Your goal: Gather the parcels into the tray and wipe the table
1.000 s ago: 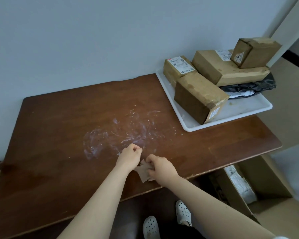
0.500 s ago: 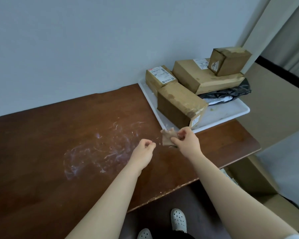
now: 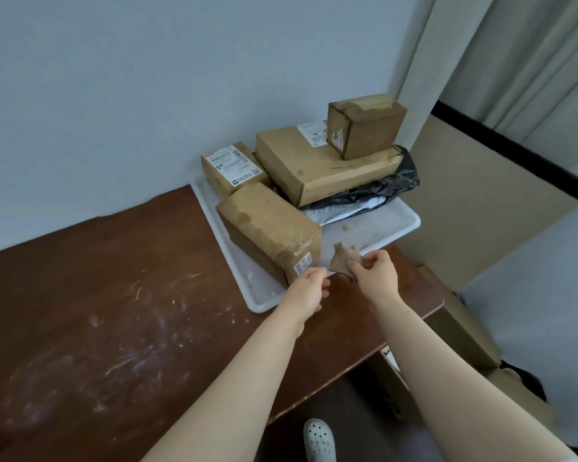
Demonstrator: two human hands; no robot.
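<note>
A white tray [image 3: 381, 235] sits at the right end of the brown wooden table [image 3: 121, 268]. It holds several cardboard parcels: a taped box [image 3: 267, 228] at the front, a labelled box [image 3: 231, 168] behind it, a long flat box [image 3: 317, 161] with a small box [image 3: 364, 128] on top, and a black plastic bag [image 3: 381, 188] underneath. My right hand [image 3: 376, 270] pinches a torn brown paper scrap [image 3: 342, 260] over the tray's front edge. Just left of it, my left hand [image 3: 309, 288] is closed, thumb against fingers, at the taped box's corner.
White chalky smears [image 3: 124, 335] spread across the middle of the table. An open cardboard box [image 3: 461, 331] stands on the floor beneath the table's right end. A wall runs behind the table, a curtain [image 3: 521, 61] hangs at the right, and a white shoe [image 3: 319, 440] shows below.
Both hands moved from the table's front edge near the smears rightward to the tray. The right hand carried the paper scrap along. The view swung right.
</note>
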